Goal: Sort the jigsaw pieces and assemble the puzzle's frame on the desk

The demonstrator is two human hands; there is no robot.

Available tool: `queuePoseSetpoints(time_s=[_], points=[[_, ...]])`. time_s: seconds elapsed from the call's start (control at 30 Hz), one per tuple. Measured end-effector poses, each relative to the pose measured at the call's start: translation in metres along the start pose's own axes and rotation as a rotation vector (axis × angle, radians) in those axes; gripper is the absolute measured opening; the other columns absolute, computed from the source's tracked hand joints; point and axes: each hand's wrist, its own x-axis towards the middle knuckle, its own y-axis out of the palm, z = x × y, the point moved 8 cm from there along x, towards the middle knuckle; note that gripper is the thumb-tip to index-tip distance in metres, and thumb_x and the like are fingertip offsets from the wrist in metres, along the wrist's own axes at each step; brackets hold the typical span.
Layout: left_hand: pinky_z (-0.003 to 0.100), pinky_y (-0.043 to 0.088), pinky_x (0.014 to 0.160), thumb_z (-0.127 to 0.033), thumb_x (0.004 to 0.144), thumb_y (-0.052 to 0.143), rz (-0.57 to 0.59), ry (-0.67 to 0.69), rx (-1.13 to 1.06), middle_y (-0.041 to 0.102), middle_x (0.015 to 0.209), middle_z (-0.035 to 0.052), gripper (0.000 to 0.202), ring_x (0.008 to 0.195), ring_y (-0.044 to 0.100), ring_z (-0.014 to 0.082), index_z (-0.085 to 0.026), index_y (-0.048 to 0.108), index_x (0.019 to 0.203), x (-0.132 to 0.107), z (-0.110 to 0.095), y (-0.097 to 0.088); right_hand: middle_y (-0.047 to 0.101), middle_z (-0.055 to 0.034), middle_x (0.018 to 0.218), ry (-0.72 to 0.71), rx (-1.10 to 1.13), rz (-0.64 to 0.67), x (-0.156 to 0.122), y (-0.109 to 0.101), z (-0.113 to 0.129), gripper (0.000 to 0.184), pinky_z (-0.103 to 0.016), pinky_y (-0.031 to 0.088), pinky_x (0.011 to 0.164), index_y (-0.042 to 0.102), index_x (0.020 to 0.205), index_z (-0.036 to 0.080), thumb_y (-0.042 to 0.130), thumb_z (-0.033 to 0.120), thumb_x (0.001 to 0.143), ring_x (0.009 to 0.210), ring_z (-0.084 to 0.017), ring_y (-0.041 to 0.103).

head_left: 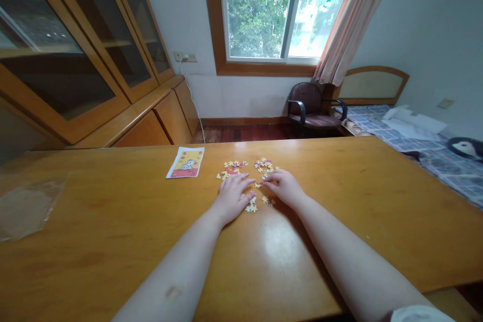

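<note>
Small yellow and pink puzzle pieces lie scattered on the wooden table, in two loose heaps with several strays nearer me. My left hand rests flat on the table among the pieces, fingers stretched toward the left heap. My right hand lies beside it with fingers curled down onto pieces near the right heap; what its fingertips pinch is too small to make out. A few loose pieces sit between the two hands.
A yellow picture card lies left of the pieces. A crumpled clear plastic bag lies at the table's left edge. Beyond the table stand a brown armchair, a wooden cabinet and a bed.
</note>
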Motion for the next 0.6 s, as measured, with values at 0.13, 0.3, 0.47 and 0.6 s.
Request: queuePoseSetpoints(time_s=[0.13,0.3,0.47,0.6], points=[[0.061,0.000,0.111,-0.050,0.088,0.046,0.101,-0.029,0.150,0.030,0.152,0.0033,0.044,0.142,0.013,0.0342,-0.039,0.052,0.131,-0.004,0.002,0.014,0.069,-0.0062,0.079,-0.054,-0.264,0.008,0.003,-0.008,-0.009,0.013,-0.030,0.042,0.076,0.076,0.076,0.021,0.065,0.026,0.080,0.076,-0.018,0.059],[0.062,-0.002,0.110,-0.052,0.088,0.046,0.093,-0.088,0.190,0.034,0.150,0.0046,0.044,0.142,0.013,0.0341,-0.038,0.055,0.128,-0.003,0.009,0.014,0.069,-0.0052,0.081,-0.077,-0.385,0.093,0.001,-0.001,-0.006,0.016,-0.030,0.041,0.076,0.076,0.080,0.025,0.061,0.029,0.083,0.078,-0.018,0.059],[0.062,0.007,0.111,-0.047,0.088,0.045,-0.024,-0.206,0.241,0.047,0.142,0.0055,0.036,0.139,0.021,0.0348,-0.030,0.066,0.113,0.000,0.021,-0.003,0.068,-0.0088,0.084,-0.013,-0.399,0.106,0.001,-0.003,-0.011,0.021,-0.032,0.042,0.078,0.076,0.084,0.022,0.056,0.029,0.086,0.082,-0.021,0.059],[0.060,0.014,0.111,-0.033,0.087,0.047,-0.157,-0.290,0.296,0.061,0.126,0.0039,0.025,0.133,0.033,0.0324,-0.027,0.071,0.089,-0.001,0.030,-0.018,0.067,-0.0069,0.086,-0.103,-0.185,0.168,-0.001,-0.004,-0.001,0.017,-0.029,0.044,0.079,0.075,0.090,0.022,0.060,0.029,0.084,0.082,-0.018,0.060]])
